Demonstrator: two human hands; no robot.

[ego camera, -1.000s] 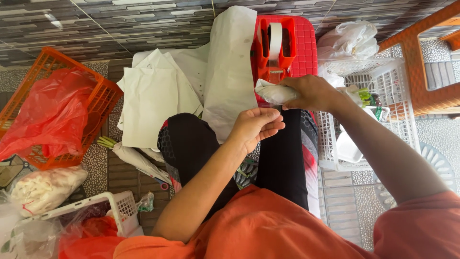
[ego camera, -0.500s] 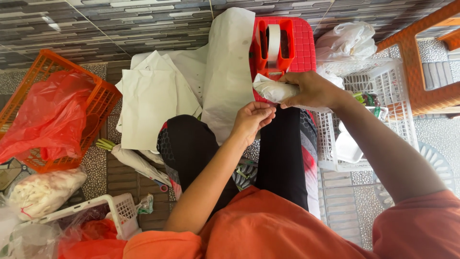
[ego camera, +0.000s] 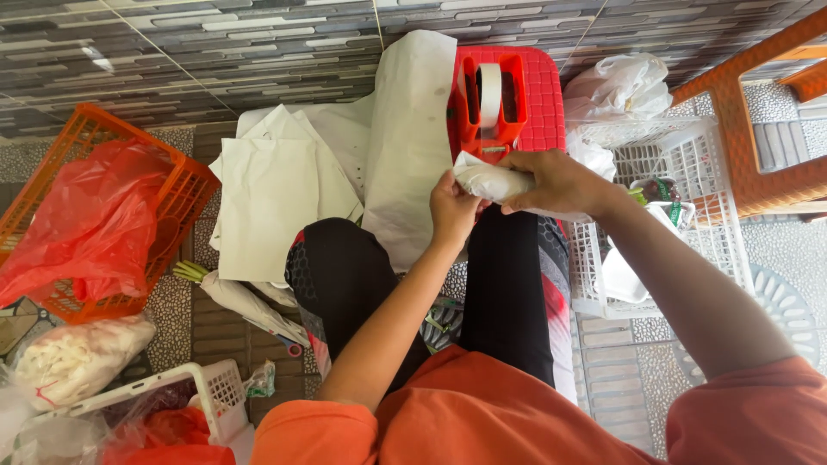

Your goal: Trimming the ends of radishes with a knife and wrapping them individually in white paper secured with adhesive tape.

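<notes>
Both hands were closed on the white paper-wrapped bundle [ego camera: 495, 182], the right hand [ego camera: 560, 179] around its body and the left hand [ego camera: 454, 207] pinching its end, just at six o'clock of the red tape dispenser [ego camera: 489, 99]; keeping the fold tight there seemed wise.

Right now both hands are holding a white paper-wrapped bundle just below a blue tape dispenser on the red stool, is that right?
Not quite: the tape dispenser is orange-red, not blue. The head view shows the left hand and right hand holding the white paper-wrapped bundle just below it, on the red stool.
</notes>
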